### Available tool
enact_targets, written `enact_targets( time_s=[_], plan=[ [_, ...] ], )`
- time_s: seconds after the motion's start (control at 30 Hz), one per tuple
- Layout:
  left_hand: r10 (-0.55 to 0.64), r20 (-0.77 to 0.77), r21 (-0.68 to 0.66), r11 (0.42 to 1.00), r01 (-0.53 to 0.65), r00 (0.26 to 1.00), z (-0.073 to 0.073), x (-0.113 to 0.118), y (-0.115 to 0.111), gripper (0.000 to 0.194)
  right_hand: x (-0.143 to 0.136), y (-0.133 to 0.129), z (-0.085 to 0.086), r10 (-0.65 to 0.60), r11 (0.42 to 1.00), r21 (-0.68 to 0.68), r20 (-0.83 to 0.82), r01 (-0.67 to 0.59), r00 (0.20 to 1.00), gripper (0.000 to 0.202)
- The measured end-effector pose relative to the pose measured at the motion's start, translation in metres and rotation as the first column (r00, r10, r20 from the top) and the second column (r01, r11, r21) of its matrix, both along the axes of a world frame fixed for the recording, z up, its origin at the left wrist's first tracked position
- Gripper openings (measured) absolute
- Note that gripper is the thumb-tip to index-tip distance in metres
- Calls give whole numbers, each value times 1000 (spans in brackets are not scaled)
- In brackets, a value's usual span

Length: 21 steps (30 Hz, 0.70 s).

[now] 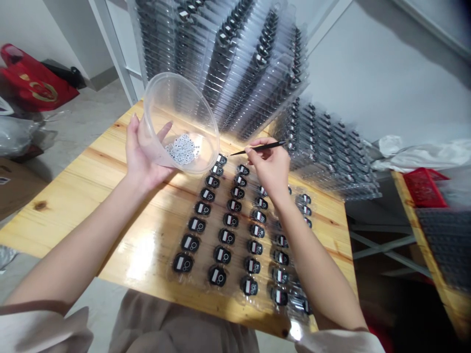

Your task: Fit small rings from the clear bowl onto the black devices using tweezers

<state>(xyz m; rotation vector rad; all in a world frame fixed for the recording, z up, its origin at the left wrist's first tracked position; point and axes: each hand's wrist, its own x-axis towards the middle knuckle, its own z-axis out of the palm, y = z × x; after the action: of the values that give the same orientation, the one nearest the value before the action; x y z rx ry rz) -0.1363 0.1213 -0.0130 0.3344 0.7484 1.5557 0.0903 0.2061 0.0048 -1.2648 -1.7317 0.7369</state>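
Note:
My left hand (147, 157) is wrapped round a clear round plastic tub (158, 105), tilted so that its mouth faces right. Many small pale rings (184, 149) lie inside it. Black tweezers (263, 147) are pinched in my right hand (270, 169), their tip pointing left, just above the far left end of a clear tray. That clear plastic tray (206, 245) lies on the wooden table, with rows of small black parts (183, 263) in its pockets. Each part shows a white rectangle and round marks. My right forearm covers some of the parts.
Tall stacks of filled clear trays (235, 73) stand at the table's back, with a lower stack (327, 142) to the right. The wooden table (73, 191) extends left. A red bag (37, 83) lies on the floor at left; a red crate (425, 189) sits at right.

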Motion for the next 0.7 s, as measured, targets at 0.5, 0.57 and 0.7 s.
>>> enact_targets(
  time_s=[0.5, 0.57, 0.7],
  plan=[
    [-15, 102, -70, 997, 22, 995, 3, 8, 1, 72, -2, -47, 33, 486, 819, 276, 131, -502, 864, 10],
    [-14, 109, -82, 996, 23, 994, 6, 8, 0, 72, 0, -44, 34, 450, 846, 283, 71, -451, 890, 11],
    [-23, 96, -97, 995, 33, 995, 9, 10, -3, 74, -8, -46, 27, 389, 889, 266, -12, -372, 921, 12]
  ],
)
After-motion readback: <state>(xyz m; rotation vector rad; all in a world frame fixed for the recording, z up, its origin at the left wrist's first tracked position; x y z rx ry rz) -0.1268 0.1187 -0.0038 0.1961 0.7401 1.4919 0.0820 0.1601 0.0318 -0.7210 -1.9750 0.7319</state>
